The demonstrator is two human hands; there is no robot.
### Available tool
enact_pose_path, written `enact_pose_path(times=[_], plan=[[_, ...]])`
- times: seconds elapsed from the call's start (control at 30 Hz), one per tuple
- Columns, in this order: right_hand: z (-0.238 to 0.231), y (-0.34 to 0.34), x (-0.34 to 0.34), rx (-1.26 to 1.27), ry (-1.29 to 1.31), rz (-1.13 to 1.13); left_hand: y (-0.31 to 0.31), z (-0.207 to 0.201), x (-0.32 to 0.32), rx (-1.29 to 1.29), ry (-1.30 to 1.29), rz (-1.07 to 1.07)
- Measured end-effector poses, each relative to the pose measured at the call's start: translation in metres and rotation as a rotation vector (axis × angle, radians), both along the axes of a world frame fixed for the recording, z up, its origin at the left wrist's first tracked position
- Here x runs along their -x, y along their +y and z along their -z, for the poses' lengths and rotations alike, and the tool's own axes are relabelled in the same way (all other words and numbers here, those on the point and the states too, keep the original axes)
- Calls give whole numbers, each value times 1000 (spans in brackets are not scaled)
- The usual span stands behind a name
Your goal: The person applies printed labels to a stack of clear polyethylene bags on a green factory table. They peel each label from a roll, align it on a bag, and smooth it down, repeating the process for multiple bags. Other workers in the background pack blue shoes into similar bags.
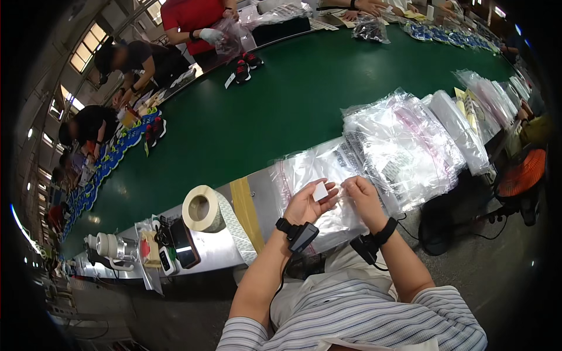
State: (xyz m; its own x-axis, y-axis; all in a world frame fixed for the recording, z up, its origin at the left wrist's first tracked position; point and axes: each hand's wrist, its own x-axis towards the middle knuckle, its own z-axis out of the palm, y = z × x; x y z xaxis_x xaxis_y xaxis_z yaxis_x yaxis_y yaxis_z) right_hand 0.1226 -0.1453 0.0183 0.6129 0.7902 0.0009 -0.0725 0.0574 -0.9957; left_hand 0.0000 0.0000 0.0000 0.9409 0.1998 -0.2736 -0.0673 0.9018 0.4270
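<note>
My left hand (305,206) is turned palm up, fingers curled, and carries a small white square piece (320,191) that looks like a label or card. Close by on the right, my right hand (363,198) has its thumb and fingers pressed together; anything between them is too small to make out. Beneath both hands lies a clear plastic bag (304,167) at the table's near edge. A thick stack of clear plastic bags (395,143) rests just right of it. Left of my hands stands a roll of labels (191,209), its strip (237,233) trailing toward the near edge.
A green conveyor belt (234,128) runs beyond the metal table edge (222,251). Shoes (243,69) sit on it. A phone (185,245) and jug (117,247) lie left. A fan (521,175) stands right. Co-workers line the far side, one in a red shirt (190,20).
</note>
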Motion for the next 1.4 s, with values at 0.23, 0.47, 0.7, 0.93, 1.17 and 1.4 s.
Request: enact_pose_path(times=[0.23,0.47,0.7,0.93,1.17,1.4], plan=[[-41,-10,-8,-74,-212,-341,-15,-33,-14,-476,302,172],[-27,-31,36,23,-963,-289,-14,-65,46,-140,121,105],[-26,-15,-15,138,-14,-106,-17,3,79,16,-106,-167],[-32,-129,-147,157,26,663,-37,-16,75,-144,20,-356],[-47,-121,-80,331,-1304,867,-59,-47,144,-532,335,-539],[-52,-42,23,63,-905,-21,-92,3,242,-578,907,-881]])
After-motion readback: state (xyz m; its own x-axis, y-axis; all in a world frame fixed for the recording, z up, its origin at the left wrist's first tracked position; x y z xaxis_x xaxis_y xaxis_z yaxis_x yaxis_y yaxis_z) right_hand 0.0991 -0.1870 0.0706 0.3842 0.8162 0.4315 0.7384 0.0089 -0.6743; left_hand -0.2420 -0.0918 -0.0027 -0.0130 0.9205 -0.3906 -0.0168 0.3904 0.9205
